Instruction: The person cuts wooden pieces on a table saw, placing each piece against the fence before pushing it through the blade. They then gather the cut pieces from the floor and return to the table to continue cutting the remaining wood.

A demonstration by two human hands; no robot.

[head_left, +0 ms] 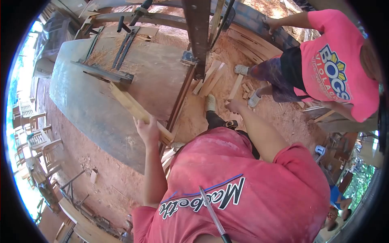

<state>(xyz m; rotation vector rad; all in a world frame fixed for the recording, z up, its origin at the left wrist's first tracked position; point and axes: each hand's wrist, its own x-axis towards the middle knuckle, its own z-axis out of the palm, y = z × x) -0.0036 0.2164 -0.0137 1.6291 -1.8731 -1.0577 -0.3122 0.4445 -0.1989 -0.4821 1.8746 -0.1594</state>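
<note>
My left hand (147,130) is closed round a long, pale wooden board (130,104). The board slants over a large worn tabletop (150,77), and its far end meets a dark metal bar (106,72) lying across that top. Lower and to the right, my right hand (233,106) is closed at the near end of a narrow wooden strip (236,86), held out over the dusty floor. Part of its grip is hidden by the angle.
A co-worker in a pink shirt (330,60) stands at the right, one hand on a dark curved surface. Cut wood pieces (211,77) lie on the floor beside the table. A metal post (197,36) rises at top centre. Wooden chairs (38,137) line the left.
</note>
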